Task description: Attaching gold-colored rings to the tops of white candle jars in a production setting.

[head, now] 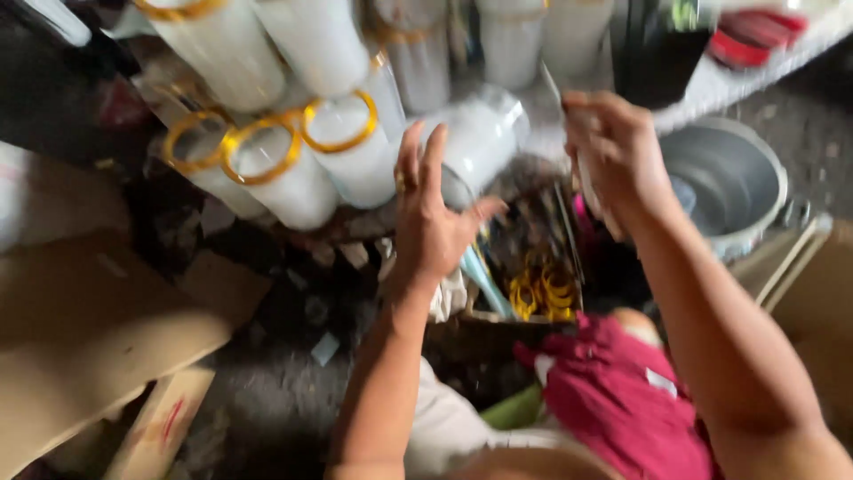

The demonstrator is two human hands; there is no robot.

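Note:
My left hand (433, 213) is raised with fingers spread, palm against a clear plastic jar (484, 133) that lies tilted at the end of a stack of similar white jars (293, 169) with yellow rims. My right hand (613, 147) is closed around a thin, pale flat tool (558, 93) whose tip points up toward the jar; the frame is blurred, so the tool's kind is unclear. Below both hands sits a box (533, 289) with yellow rings and small tools.
A metal pot (729, 182) stands at the right. Cardboard boxes (98, 329) lie at the left on a dusty floor. More white jars (511, 40) stand in the back. A red cloth (622, 400) covers my lap.

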